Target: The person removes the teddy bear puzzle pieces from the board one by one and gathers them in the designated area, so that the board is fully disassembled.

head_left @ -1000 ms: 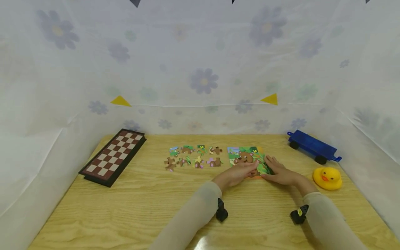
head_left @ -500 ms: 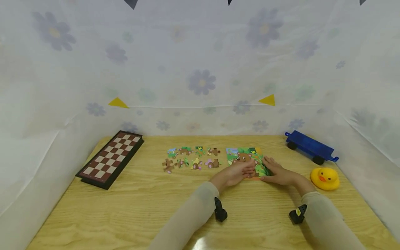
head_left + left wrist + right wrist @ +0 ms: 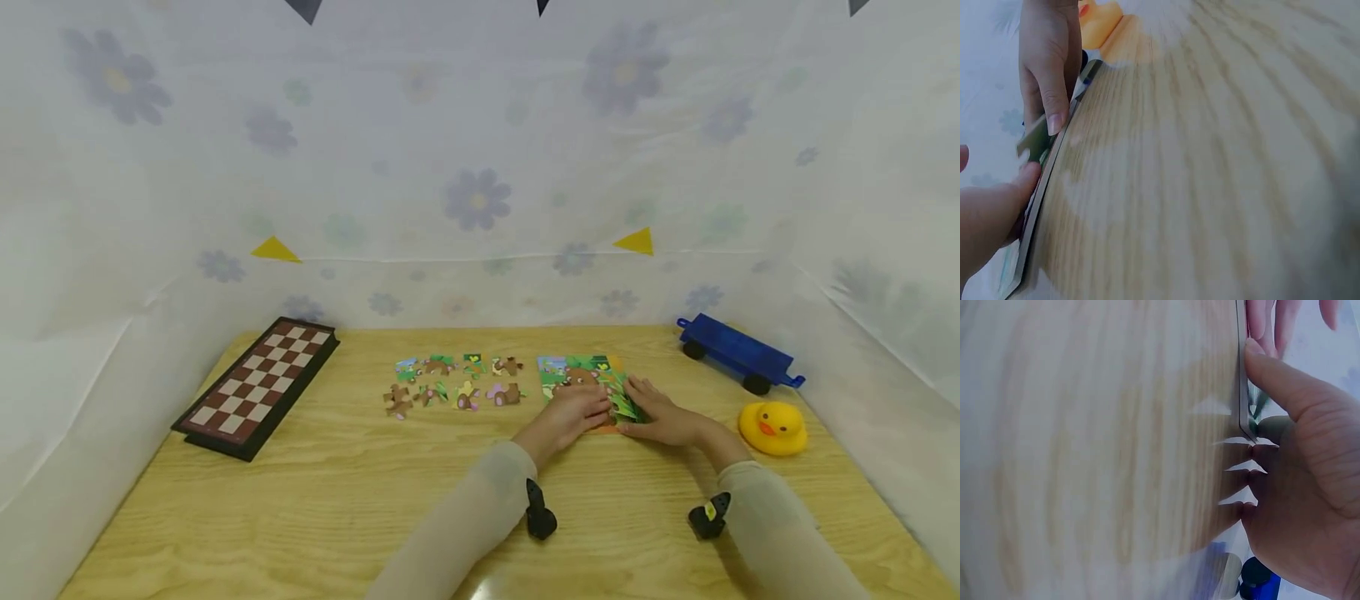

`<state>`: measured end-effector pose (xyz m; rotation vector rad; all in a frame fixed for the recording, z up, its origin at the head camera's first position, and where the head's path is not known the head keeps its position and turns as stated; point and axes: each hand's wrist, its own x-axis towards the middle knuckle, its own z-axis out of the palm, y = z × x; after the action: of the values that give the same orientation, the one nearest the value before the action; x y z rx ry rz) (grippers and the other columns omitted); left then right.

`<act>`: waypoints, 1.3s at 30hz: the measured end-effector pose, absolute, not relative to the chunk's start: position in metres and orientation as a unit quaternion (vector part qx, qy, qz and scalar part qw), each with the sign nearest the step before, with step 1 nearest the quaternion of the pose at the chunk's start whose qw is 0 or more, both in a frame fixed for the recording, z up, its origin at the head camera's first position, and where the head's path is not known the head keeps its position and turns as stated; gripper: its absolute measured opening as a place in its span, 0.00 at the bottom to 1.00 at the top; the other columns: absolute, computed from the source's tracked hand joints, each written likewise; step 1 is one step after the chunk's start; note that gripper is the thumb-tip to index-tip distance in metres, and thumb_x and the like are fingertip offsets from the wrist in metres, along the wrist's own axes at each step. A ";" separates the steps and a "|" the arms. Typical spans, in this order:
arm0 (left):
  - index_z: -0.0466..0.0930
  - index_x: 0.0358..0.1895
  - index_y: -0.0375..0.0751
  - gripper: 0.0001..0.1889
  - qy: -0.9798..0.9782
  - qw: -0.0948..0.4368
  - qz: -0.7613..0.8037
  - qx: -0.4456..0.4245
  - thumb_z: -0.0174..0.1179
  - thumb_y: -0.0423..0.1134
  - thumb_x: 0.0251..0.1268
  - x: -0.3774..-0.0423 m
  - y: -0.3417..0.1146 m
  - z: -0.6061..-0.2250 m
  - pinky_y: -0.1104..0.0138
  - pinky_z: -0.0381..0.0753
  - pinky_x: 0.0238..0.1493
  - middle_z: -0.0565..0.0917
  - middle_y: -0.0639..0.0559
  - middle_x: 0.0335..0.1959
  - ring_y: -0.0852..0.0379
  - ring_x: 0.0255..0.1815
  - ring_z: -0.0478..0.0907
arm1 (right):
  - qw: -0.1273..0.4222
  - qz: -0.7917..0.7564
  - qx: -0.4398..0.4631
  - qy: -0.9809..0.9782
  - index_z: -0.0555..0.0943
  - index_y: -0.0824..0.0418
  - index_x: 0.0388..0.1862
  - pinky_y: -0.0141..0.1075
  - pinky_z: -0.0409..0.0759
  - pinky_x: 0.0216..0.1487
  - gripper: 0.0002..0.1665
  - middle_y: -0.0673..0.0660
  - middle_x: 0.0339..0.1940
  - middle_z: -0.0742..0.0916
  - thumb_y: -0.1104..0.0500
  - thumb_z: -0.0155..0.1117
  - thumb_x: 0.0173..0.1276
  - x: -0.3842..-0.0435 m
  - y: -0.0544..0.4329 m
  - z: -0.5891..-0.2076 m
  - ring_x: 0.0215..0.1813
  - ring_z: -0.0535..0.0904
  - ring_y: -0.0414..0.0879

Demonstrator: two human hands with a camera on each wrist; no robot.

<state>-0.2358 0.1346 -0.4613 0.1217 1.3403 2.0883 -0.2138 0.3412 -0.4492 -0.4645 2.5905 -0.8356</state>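
A puzzle board (image 3: 551,369) with a bear picture lies right of centre in the head view. Over its near left part is my left hand (image 3: 572,413), hiding some of the picture. In the left wrist view, a tilted puzzle piece (image 3: 1036,141) stands up from the board, with my left thumb (image 3: 1027,178) at its edge; my other left fingers are mostly hidden. My right hand (image 3: 663,418) rests at the board's right side, its thumb (image 3: 1272,372) on the near edge and its fingers reaching past the corner. Several loose puzzle pieces (image 3: 465,396) lie left of the board.
A folded checkered board (image 3: 262,383) lies at the table's left. Toward the right are a blue toy wagon (image 3: 738,350) and a yellow rubber duck (image 3: 772,428). A flower-patterned white sheet (image 3: 480,283) surrounds the wooden table (image 3: 337,500).
My left hand has turned more palm down and shifted slightly over the puzzle board. The right hand stays at the board's right side. The head view has drifted a little to the right.
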 end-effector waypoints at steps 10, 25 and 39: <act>0.72 0.63 0.34 0.21 0.597 0.299 0.741 0.069 0.56 0.31 0.67 -0.239 0.141 -0.470 0.60 0.76 0.58 0.77 0.46 0.58 0.51 0.57 0.75 | 0.192 -0.297 -0.160 0.922 0.40 0.72 0.75 0.70 0.30 0.64 0.53 0.73 0.74 0.40 0.46 0.59 0.69 -0.213 0.341 -0.450 0.72 0.27 0.70; 0.84 0.48 0.37 0.15 0.710 0.211 0.670 0.052 0.66 0.28 0.55 -0.237 0.152 -0.469 0.67 0.83 0.40 0.86 0.50 0.41 0.58 0.41 0.82 | 0.202 -0.291 -0.153 0.922 0.40 0.69 0.75 0.71 0.31 0.63 0.54 0.71 0.75 0.40 0.44 0.59 0.68 -0.213 0.341 -0.450 0.72 0.27 0.69; 0.87 0.43 0.42 0.11 0.677 0.209 0.704 0.042 0.68 0.31 0.55 -0.238 0.141 -0.469 0.72 0.75 0.21 0.86 0.53 0.30 0.60 0.19 0.73 | 0.195 -0.288 -0.161 0.924 0.41 0.71 0.75 0.68 0.28 0.65 0.53 0.73 0.74 0.40 0.44 0.58 0.69 -0.212 0.339 -0.449 0.72 0.27 0.69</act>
<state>-0.2381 0.1406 -0.4689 0.1168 1.8837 1.9585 -0.2124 0.3387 -0.4485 -0.4509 2.5895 -0.8060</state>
